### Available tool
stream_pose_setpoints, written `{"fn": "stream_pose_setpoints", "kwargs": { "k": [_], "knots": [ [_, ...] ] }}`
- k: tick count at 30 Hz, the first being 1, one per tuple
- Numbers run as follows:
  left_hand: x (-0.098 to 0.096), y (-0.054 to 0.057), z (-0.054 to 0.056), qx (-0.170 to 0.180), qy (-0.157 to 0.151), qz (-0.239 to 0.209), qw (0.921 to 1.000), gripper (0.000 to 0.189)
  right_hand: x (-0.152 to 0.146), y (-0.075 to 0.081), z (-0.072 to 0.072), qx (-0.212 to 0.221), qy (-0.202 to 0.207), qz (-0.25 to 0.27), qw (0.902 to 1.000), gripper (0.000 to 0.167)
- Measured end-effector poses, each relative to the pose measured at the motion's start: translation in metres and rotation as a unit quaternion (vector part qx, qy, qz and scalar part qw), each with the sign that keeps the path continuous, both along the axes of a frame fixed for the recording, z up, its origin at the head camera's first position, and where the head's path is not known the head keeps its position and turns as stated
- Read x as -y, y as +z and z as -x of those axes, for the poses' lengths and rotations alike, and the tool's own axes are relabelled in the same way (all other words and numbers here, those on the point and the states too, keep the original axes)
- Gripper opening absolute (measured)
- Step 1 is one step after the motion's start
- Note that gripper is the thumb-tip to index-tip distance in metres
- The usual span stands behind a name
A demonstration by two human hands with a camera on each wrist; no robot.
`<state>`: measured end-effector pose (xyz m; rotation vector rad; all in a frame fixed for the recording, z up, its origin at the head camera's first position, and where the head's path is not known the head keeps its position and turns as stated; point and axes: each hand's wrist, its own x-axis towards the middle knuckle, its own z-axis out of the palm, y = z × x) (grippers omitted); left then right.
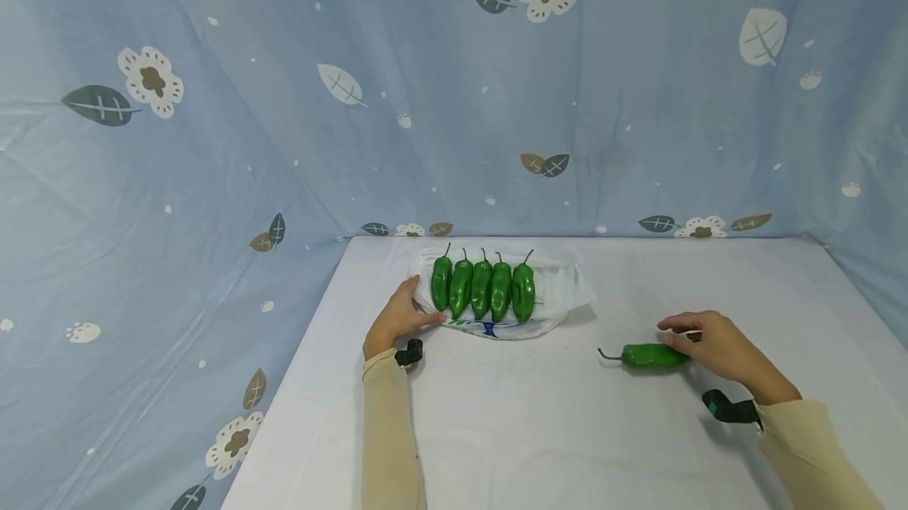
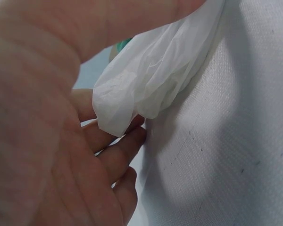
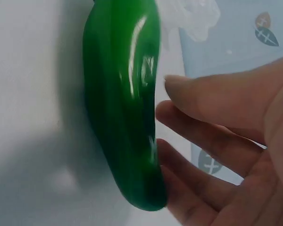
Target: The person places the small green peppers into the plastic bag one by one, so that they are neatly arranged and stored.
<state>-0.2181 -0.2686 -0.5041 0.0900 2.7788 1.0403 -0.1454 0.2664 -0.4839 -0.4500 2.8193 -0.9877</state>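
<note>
One green pepper (image 1: 651, 356) lies on its side on the white cloth, its stem to the left. Beside its blunt right end is my right hand (image 1: 725, 346). The right wrist view has the pepper (image 3: 125, 103) large, with the lower fingertips (image 3: 172, 186) right at its edge and the thumb apart from it. At the left end of a white plastic bag (image 1: 563, 281) my left hand (image 1: 399, 319) rests with thumb and fingers spread about its edge. In the left wrist view, loose bag folds (image 2: 146, 80) sit between the thumb and relaxed fingers. Several more green peppers (image 1: 482, 289) lie in a row on the bag, stems pointing away.
A white cloth (image 1: 525, 415) covers the table. Blue curtain (image 1: 440, 100) with leaf and flower prints hangs behind and at the sides. Small black devices sit at the left wrist (image 1: 409, 353) and the right wrist (image 1: 731, 407).
</note>
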Motion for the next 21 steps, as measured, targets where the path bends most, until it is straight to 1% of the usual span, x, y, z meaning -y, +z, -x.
{"fn": "stream_pose_setpoints", "kwargs": {
  "k": [6,12,21],
  "knots": [
    [-0.0001,0.0002,0.0001,-0.001,-0.003,0.004,1.0,0.117,-0.0058,0.0005,-0.0046,0.029,0.018,-0.016,0.9993,0.032],
    [0.0006,0.0002,0.0003,0.0,-0.003,0.003,1.0,0.117,-0.0089,0.001,-0.0055,0.063,0.026,-0.008,0.9977,0.035],
    [0.0,0.0013,0.0002,0.004,-0.004,0.009,0.9999,0.118,-0.01,0.0033,-0.0066,0.088,0.031,-0.014,0.9956,0.046]
  ]
}}
